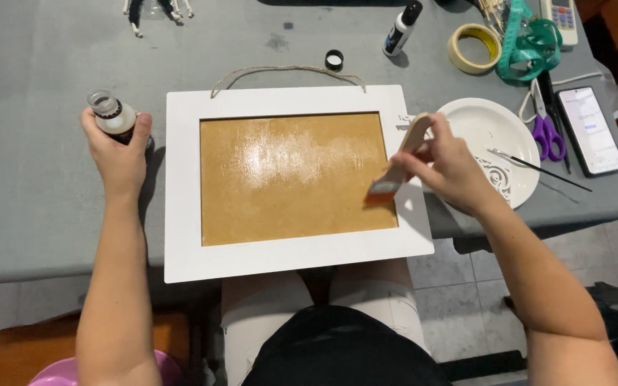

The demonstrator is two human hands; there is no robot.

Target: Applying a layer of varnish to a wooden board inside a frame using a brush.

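Note:
A white picture frame [184,186] with a brown board panel [291,179] lies flat at the table's near edge, a twine hanger at its top. Part of the panel shines wet. My right hand [448,168] holds a flat wooden brush [398,168] with its bristles down on the panel's right edge. My left hand [119,150] grips a small open bottle [112,114] standing on the table left of the frame.
A white plate [498,136] with a thin brush sits right of the frame. Purple scissors [546,132], a phone [591,130], tape roll [475,47], green ribbon, a black-capped bottle [400,28] and a loose black cap [334,59] lie on the grey table [30,186].

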